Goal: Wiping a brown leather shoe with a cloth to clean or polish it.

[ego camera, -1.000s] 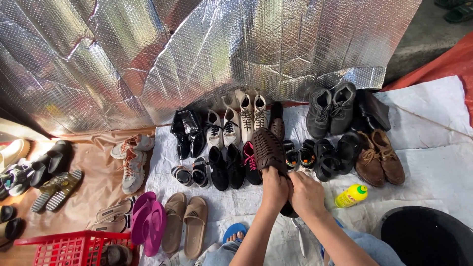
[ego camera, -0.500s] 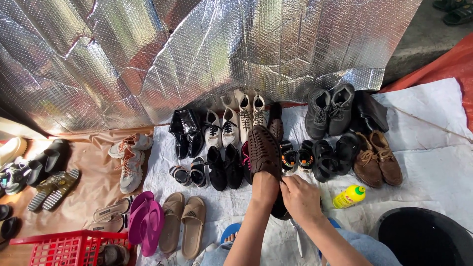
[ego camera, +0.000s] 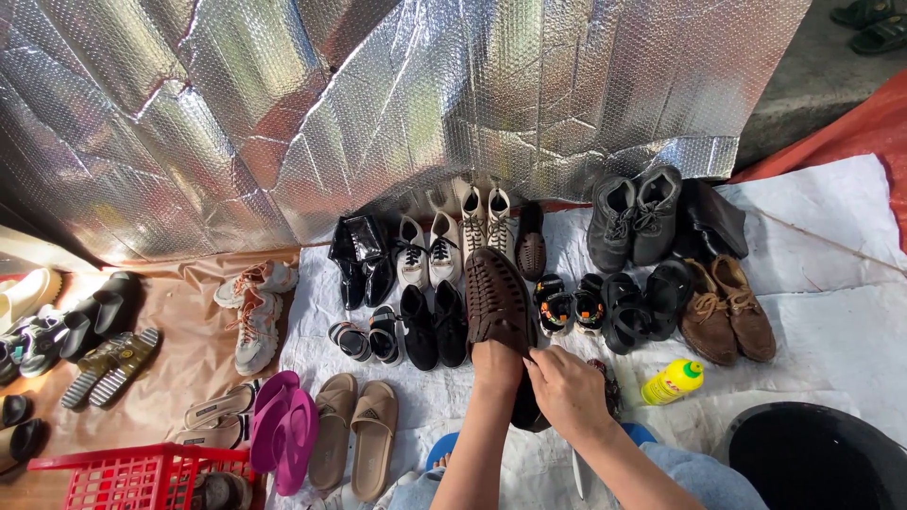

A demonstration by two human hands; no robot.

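- Head view: the brown woven shoe (ego camera: 496, 302) lies with its long axis running away from the person, toe towards the silver foil sheet (ego camera: 378, 104) and heel at the hands; it sits just right of the pair of black shoes (ego camera: 433, 326) and left of the small black sandals (ego camera: 567, 304).
- The left hand (ego camera: 498, 364) is closed around the shoe's heel end; its fingers are hidden under the shoe, so how tightly it grips cannot be told.
- The right hand (ego camera: 567, 389) is curled, fingertips pinching at the heel rim, just right of the woven shoe; a second dark shoe (ego camera: 525, 411) below it is mostly covered by both hands.
- The yellow bottle (ego camera: 672, 382) lies on the white cloth (ego camera: 831, 321), well right of the woven shoe.
- The red basket (ego camera: 123, 477), far left of the shoe, is cut by the frame's lower edge; a dark shoe shows inside.
- The black tub (ego camera: 812, 458), lower right, is also cut off; its contents cannot be made out.
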